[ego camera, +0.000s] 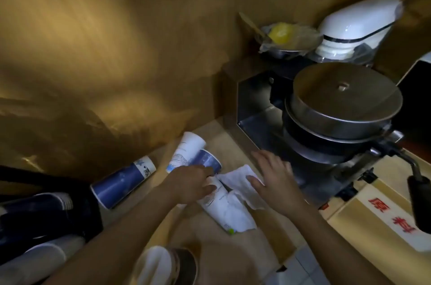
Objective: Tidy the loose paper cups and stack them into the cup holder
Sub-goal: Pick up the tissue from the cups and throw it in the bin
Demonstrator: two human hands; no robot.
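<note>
Loose paper cups lie on their sides on the wooden counter (233, 145). A blue cup stack (123, 182) rests at the left near the wall. A white printed cup (186, 149) and a blue cup (208, 160) lie behind my left hand (191, 183), whose fingers close around a white cup (219, 203) lying toward me. My right hand (275, 180) lies flat, fingers spread, on a white paper towel (240, 182) beside that cup. At the far left, stacked dark and white cups (39, 210) lie in a dark holder.
A metal cup-sealing machine (338, 117) with a round lid stands at the right, its black handle (417, 196) jutting forward. Behind it sit a steel bowl with something yellow (282, 33) and a white jug (356, 23). A cup stack (163, 266) stands at the bottom edge.
</note>
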